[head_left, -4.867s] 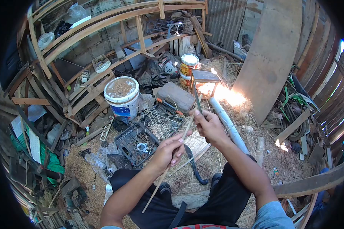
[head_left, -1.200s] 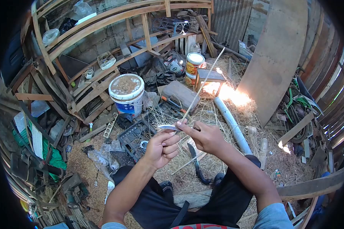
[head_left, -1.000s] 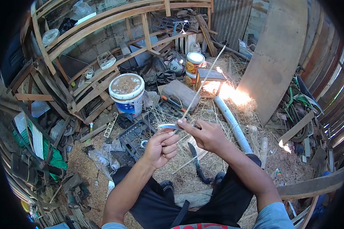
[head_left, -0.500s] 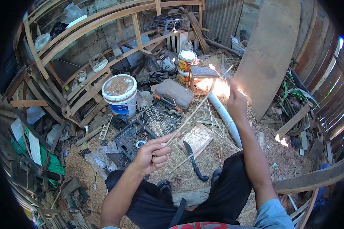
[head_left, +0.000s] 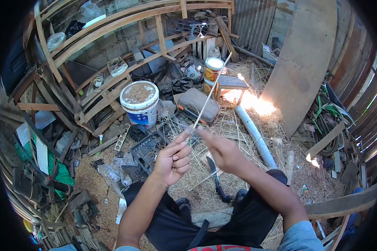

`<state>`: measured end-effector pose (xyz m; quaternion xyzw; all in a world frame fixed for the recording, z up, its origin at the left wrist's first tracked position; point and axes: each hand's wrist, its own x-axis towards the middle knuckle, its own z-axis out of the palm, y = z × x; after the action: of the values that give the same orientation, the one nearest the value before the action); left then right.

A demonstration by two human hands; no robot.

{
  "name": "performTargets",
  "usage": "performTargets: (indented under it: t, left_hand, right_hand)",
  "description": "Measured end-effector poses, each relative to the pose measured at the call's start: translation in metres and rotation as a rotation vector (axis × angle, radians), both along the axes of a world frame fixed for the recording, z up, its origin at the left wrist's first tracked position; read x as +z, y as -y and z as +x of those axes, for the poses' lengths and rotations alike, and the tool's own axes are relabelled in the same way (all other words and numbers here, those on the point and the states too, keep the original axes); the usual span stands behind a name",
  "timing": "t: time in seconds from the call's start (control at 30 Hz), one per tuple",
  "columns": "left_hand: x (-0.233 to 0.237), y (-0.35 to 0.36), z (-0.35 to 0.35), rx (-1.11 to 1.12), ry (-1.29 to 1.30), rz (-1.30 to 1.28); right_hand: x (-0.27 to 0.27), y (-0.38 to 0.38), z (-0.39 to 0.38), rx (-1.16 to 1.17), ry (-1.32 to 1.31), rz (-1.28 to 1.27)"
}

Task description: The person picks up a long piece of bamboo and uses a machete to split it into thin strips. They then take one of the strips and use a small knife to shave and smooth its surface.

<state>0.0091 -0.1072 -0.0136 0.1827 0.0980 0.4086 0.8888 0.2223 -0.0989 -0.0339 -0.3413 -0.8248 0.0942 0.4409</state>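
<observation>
1. Plainly, nothing can be read on the labels of the white bucket [head_left: 139, 113] and the tin [head_left: 212, 71].
2. A thin stick [head_left: 207, 98], slanting far-right, is pinched at its near end by the left hand [head_left: 171, 159].
3. The right hand [head_left: 224, 152], stretched far earlier, is brought back beside the left; its grip is blurred and cannot be told.

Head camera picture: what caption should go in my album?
Left hand pinches a thin stick, right hand beside it, above a straw-strewn floor.

Pale smooth bamboo stick [head_left: 208, 97]; glossy white plastic bucket [head_left: 139, 104].
</observation>
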Motion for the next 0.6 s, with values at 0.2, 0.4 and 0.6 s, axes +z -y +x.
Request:
performTargets:
  t: [0.2, 0.4, 0.6]
  left_hand:
    - [-0.001, -0.001, 0.004, -0.001, -0.052, 0.001]
    - [0.001, 0.004, 0.003, 0.016, -0.124, -0.003]
    - [-0.003, 0.023, -0.001, -0.111, -0.232, 0.029]
  right_hand:
    - [-0.002, 0.008, -0.004, -0.034, 0.265, 0.049]
    - [0.007, -0.003, 0.008, -0.165, 0.324, 0.091]
    - [0.009, -0.069, 0.093, -0.679, 0.046, -0.201]
